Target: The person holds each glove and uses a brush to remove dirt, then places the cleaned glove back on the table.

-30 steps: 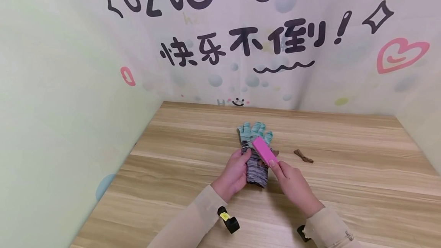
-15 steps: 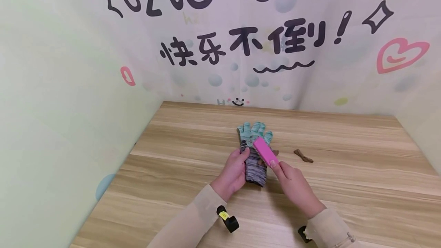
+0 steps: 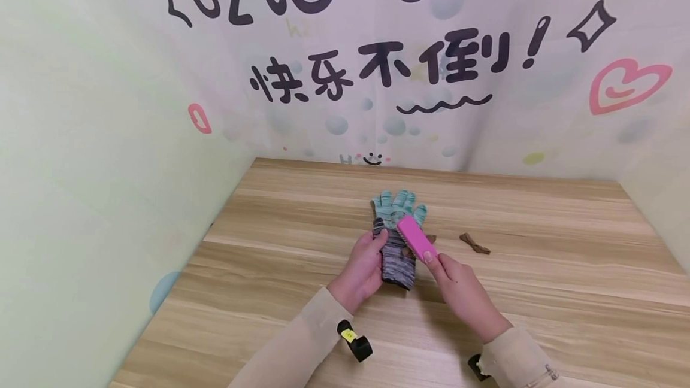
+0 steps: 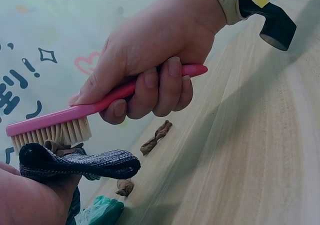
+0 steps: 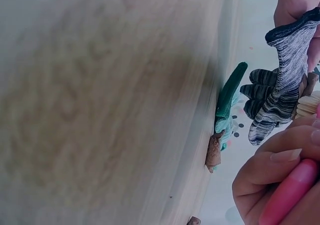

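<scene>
In the head view a grey-black knitted glove [image 3: 398, 267] is gripped by my left hand [image 3: 362, 268], thumb on top of it. My right hand [image 3: 463, 292] holds a pink brush [image 3: 415, 236] by its handle, bristles turned down toward the glove. The left wrist view shows the brush [image 4: 52, 121] with its bristles touching a brown scrap at the glove's cuff [image 4: 80, 164]. Beyond lies a teal glove [image 3: 400, 202] on the table. In the right wrist view the grey glove's fingers [image 5: 260, 92] hang beside the green glove [image 5: 231, 92].
A twisted brown strip [image 3: 475, 243] lies on the wooden table [image 3: 566, 268] to the right of the gloves. Another brown piece [image 4: 125, 187] is beside the teal glove. A printed cloth wall [image 3: 323, 130] stands behind the table's back edge.
My left hand and the grey glove have shifted slightly to the left and away from me. The brush has moved very little; the teal glove and brown strip stay in place.
</scene>
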Motion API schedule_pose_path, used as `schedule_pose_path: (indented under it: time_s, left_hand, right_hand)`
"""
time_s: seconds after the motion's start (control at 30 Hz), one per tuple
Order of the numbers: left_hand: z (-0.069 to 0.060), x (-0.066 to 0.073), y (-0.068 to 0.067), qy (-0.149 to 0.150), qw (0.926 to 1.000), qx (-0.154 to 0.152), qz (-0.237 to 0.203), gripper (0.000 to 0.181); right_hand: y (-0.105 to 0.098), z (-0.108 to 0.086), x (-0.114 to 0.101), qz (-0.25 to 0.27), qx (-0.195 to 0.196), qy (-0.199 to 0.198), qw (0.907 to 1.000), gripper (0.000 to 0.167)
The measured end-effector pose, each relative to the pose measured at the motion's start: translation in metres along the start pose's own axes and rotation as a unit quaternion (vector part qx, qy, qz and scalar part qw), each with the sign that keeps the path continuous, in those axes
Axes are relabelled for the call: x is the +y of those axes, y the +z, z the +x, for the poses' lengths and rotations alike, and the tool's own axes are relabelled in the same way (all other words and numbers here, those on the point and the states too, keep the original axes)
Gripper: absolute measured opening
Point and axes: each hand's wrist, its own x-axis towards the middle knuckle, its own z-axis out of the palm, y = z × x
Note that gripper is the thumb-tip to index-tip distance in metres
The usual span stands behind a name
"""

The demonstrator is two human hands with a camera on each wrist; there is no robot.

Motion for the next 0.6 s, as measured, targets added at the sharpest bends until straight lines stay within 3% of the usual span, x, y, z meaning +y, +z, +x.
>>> schedule_pose_path:
  time_s: [0.33,0.6]
  left_hand:
    - [-0.0003,0.0000,-0.0022,0.007,1.0000,0.004,0.002,0.049]
    - [-0.0026,0.0003,0.0022,0.016,0.9992,-0.007,0.035,0.052]
  right_hand:
    - [0.0003,-0.0008,-0.0003,0.003,-0.007,0.005,1.0000,0.064]
    - [-0.0045,-0.0005,-0.0072,0.028,0.004,0.002,0.9996,0.067]
